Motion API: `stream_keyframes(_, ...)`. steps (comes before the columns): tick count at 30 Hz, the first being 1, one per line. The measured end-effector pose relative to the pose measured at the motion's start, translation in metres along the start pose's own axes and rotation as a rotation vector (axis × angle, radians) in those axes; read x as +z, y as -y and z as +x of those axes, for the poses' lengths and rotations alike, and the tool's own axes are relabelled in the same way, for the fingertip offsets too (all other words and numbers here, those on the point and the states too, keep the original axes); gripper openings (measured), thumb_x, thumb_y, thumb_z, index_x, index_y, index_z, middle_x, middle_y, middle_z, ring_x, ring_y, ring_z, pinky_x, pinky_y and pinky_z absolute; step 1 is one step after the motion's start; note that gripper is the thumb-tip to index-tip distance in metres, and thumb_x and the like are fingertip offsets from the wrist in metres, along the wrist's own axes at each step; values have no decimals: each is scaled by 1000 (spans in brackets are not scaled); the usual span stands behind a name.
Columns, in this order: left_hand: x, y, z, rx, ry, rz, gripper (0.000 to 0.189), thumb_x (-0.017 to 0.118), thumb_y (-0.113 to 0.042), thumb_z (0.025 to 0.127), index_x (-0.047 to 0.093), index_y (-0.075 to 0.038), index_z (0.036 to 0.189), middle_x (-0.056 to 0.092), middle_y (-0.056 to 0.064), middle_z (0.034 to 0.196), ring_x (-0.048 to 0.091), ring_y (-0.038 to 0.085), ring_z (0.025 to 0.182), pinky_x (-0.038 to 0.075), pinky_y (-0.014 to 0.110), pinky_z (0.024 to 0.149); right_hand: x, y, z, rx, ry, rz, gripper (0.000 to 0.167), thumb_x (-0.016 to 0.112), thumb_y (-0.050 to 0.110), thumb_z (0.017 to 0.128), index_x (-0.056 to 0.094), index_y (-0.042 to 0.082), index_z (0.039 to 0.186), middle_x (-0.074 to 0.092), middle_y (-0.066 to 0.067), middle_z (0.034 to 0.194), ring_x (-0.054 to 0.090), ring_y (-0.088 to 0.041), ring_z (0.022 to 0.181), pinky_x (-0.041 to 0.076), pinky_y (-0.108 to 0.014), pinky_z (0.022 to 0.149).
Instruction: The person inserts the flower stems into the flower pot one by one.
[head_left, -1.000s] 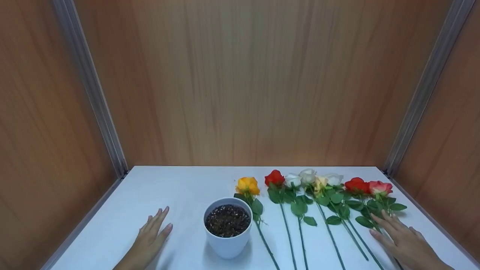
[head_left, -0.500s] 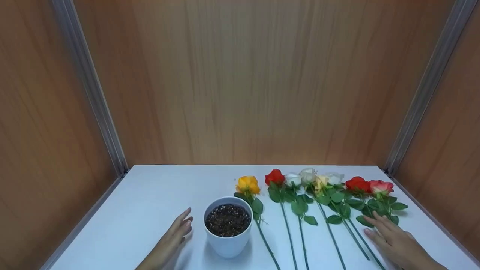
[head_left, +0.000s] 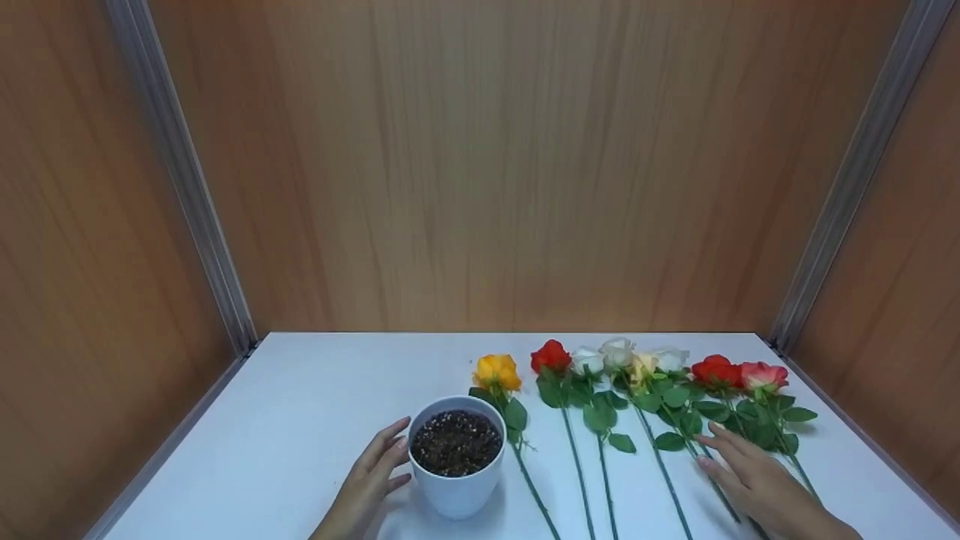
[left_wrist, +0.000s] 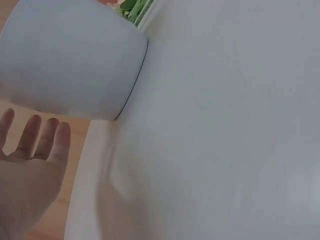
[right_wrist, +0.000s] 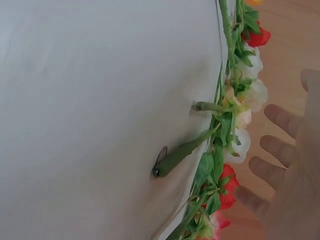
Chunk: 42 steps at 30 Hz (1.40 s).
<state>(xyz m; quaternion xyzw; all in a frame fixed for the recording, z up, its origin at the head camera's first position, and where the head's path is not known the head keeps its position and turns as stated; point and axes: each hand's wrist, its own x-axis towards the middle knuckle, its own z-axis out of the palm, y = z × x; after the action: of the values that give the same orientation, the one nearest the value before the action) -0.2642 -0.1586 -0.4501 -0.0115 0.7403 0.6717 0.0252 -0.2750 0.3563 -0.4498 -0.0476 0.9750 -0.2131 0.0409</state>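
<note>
A white flower pot point(head_left: 459, 491) filled with dark soil point(head_left: 457, 442) stands on the white table. My left hand point(head_left: 369, 476) is at the pot's left side, fingers extended, with the fingertips right at its wall. In the left wrist view the fingers point(left_wrist: 60, 142) point toward the pot's side, palm showing. My right hand point(head_left: 761, 480) hovers over the rose stems at the right, fingers loosely spread and holding nothing. Beneath and beyond it lie a red rose point(head_left: 716, 370) and a pink rose point(head_left: 763, 375). The right wrist view shows cut stem ends point(right_wrist: 165, 167) beside that hand.
A yellow-orange rose point(head_left: 496, 372) lies just right of the pot, its stem running toward the front. Another red rose point(head_left: 550, 355), white roses point(head_left: 616, 352) and a pale yellow rose point(head_left: 641, 369) follow in a row. Wooden panels point(head_left: 480, 165) enclose the table point(head_left: 337, 375) at back and sides.
My left hand has moved right, up to the pot's side. My right hand has shifted left over the stems, uncovering the pink rose's leaves and stem. Pot and roses stay in place.
</note>
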Motion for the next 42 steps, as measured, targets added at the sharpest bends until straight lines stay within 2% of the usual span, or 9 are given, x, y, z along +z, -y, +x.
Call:
stream_keyframes(5,9,2,-1,17,-43,-50,74,54,-58,98,36,-14,155,39,21,149,44,45,133,49,58,100,6,15,3,-13,-8,10,61,49,63,99,60,19,139,43,-18,153,40,-48,136,33,-80,97)
stream_keyframes(8,12,4,-2,18,-60,-84,71,57,-56,98,38,-16,154,36,20,148,38,46,136,47,59,102,9,23,4,-67,-21,27,51,55,57,99,64,21,134,46,-15,151,42,-45,136,35,-76,99)
stream_keyframes(14,13,5,-1,20,-85,-86,68,57,-54,99,40,-17,153,35,18,151,28,47,141,46,60,103,17,40,7,-245,-76,64,34,66,39,98,68,20,126,51,-11,146,47,-40,132,43,-67,101)
stream_keyframes(19,13,5,-1,15,-87,-91,68,56,-54,99,40,-17,153,34,17,152,26,46,142,45,61,103,23,58,11,-397,-97,92,28,67,30,98,69,17,123,54,-13,140,52,-38,127,49,-60,98)
stream_keyframes(22,14,5,-1,15,-87,-86,68,56,-53,99,39,-16,153,34,17,152,26,46,142,45,60,103,28,64,14,-544,-121,123,25,67,24,99,68,12,121,57,-13,133,59,-34,117,55,-52,91)
stream_keyframes(26,15,6,-2,18,-93,-79,68,56,-53,99,39,-16,153,34,17,152,25,46,143,46,60,103,37,74,20,-662,-117,201,24,67,20,99,67,8,119,61,-10,121,64,-24,97,59,-37,76)
stream_keyframes(32,15,5,-1,15,-96,-75,67,57,-54,99,40,-18,153,35,16,153,24,46,144,46,60,103,46,95,27,-621,25,277,25,67,21,99,67,7,119,67,-9,108,63,-8,85,57,-27,67)
stream_keyframes(35,14,5,-1,17,-97,-73,67,56,-54,99,40,-18,153,35,15,153,24,46,144,46,60,103,51,106,30,-587,86,290,24,67,20,99,68,6,119,69,-5,103,63,-7,83,57,-27,69)
stream_keyframes(42,15,7,-3,22,-95,-99,65,56,-51,100,40,-16,153,35,17,149,28,45,141,46,59,103,61,130,35,-452,205,333,20,68,21,98,70,9,115,70,7,90,63,-10,75,54,-25,62)
